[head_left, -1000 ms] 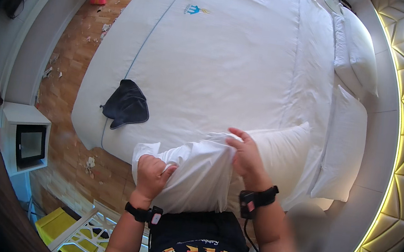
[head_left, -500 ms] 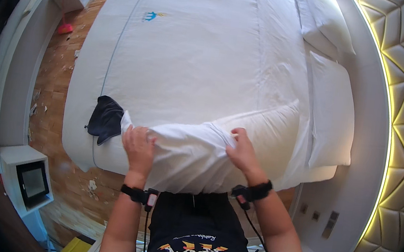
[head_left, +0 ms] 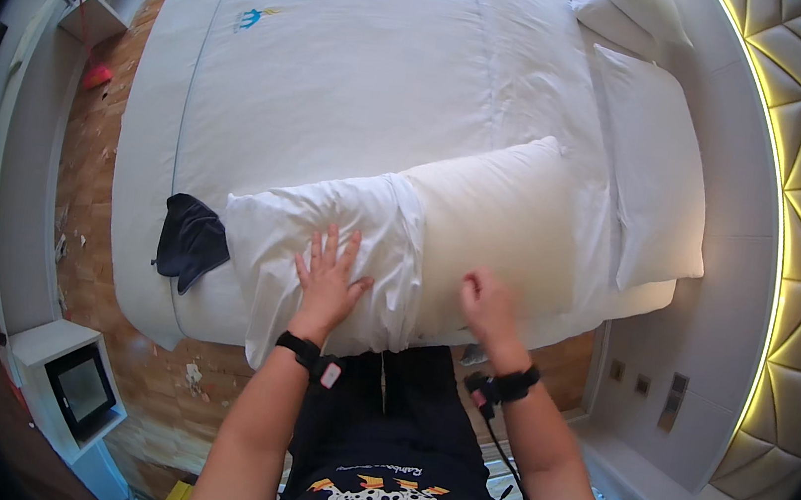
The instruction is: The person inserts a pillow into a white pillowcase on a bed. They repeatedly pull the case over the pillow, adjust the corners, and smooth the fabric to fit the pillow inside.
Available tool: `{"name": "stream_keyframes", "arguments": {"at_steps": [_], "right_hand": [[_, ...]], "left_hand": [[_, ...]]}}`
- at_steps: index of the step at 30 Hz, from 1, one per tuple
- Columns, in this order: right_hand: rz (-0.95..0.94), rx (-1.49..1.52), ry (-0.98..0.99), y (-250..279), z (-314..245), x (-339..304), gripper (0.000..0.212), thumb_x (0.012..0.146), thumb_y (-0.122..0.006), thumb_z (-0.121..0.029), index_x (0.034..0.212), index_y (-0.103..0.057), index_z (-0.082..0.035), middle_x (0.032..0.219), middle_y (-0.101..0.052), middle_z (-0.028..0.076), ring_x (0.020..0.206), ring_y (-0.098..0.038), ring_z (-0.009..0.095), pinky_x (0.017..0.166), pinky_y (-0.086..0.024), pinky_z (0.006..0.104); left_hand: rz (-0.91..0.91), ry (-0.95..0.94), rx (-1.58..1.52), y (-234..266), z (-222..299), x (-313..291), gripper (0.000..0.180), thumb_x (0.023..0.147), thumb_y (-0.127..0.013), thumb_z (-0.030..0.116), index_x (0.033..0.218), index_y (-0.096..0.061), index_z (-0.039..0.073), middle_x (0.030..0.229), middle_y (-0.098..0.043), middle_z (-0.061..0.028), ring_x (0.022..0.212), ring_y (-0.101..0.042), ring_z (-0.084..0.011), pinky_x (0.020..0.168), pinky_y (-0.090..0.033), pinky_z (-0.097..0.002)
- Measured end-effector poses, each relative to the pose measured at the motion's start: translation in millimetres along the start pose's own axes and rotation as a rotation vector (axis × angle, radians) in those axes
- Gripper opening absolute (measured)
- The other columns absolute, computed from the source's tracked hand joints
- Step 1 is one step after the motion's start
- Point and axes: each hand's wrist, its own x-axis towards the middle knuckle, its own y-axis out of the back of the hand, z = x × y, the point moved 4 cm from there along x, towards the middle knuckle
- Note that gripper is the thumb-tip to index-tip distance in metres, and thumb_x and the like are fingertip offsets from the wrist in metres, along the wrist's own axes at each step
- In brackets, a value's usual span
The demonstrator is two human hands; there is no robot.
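Across the near side of the bed lies a cream-white pillow (head_left: 510,214), its left part inside a white pillowcase (head_left: 300,213). The bunched open edge of the case runs across about the pillow's middle. My left hand (head_left: 328,286) rests on the pillowcase with its fingers spread. Over the bare right part of the pillow, my right hand (head_left: 488,309) is curled closed and slightly blurred; nothing shows in its fingers. The pillowcase edge lies to the left of it. A dark grey cloth (head_left: 191,242) is just past the pillowcase's left end.
The large bed (head_left: 341,83) has a white cover with a thin blue line. Another white pillow (head_left: 650,171) lies at the headboard side, with more beyond it. A white cabinet (head_left: 39,346) stands at lower left, and a red dustpan (head_left: 97,76) is on the wooden floor (head_left: 94,142).
My right hand has let go of the pillowcase edge and moved down over the bare pillow. My left hand has shifted right and spread flat. The case now lies smoother over the pillow's left part.
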Motion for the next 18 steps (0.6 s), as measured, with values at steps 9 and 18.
{"name": "stream_keyframes", "arguments": {"at_steps": [9,18], "right_hand": [[-0.305,0.141,-0.137,-79,-23,-65,0.026,0.101,-0.062,-0.026,0.094,-0.068,-0.002,0.099,-0.073,0.024,0.095,-0.068,0.048,0.084,-0.054,0.0546],[0.172,0.286,-0.352,8,95,-63,0.022,0.102,-0.065,-0.021,0.096,-0.069,0.000,0.079,-0.069,0.019,0.075,-0.068,0.035,0.068,-0.051,0.0436]], "left_hand": [[-0.016,0.011,0.060,-5,6,18,0.083,0.096,-0.071,0.048,0.167,-0.035,0.029,0.176,-0.020,-0.0163,0.162,-0.014,-0.0451,0.121,-0.011,-0.0761],[-0.005,0.010,0.035,-12,18,18,0.077,0.101,-0.064,0.046,0.168,-0.033,0.024,0.176,-0.021,-0.0183,0.162,-0.014,-0.0455,0.121,-0.008,-0.0762]]}}
